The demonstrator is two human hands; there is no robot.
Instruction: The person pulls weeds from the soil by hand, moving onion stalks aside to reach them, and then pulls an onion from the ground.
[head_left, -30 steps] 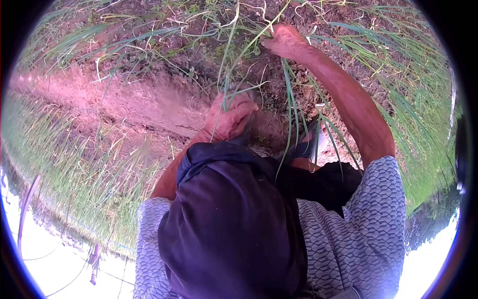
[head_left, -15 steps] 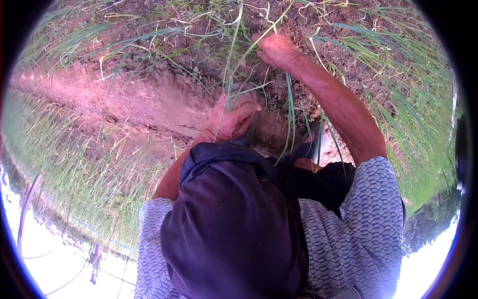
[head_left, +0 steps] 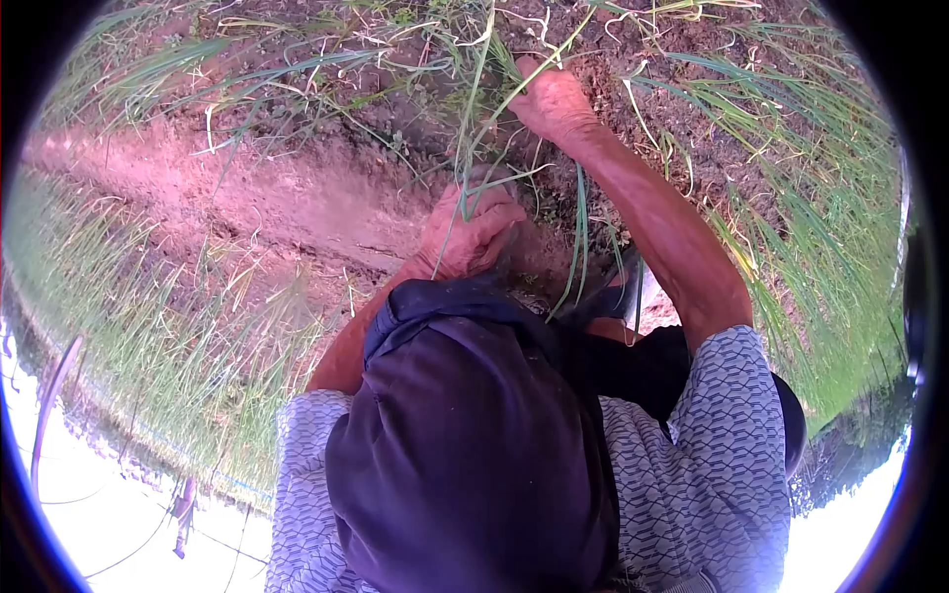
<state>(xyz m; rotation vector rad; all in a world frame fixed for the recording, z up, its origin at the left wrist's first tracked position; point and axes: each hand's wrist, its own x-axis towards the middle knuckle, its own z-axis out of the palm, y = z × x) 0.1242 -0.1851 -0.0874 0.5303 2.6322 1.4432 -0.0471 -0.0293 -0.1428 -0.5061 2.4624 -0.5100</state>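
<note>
Head view: stalks (head_left: 474, 109), tips seemingly forward

Green stalks (head_left: 473, 109), reddish-brown soil (head_left: 297, 203)

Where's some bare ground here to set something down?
The bare soil strip, left of the left hand, between the grass and the weedy bed. It is crowded around the stalks near the right hand, with dense leaves further right.

Outdoor farm plot: bare reddish-brown soil furrow (head_left: 297, 203), rows of thin green grass-like leaves (head_left: 791, 227), open sky.
</note>
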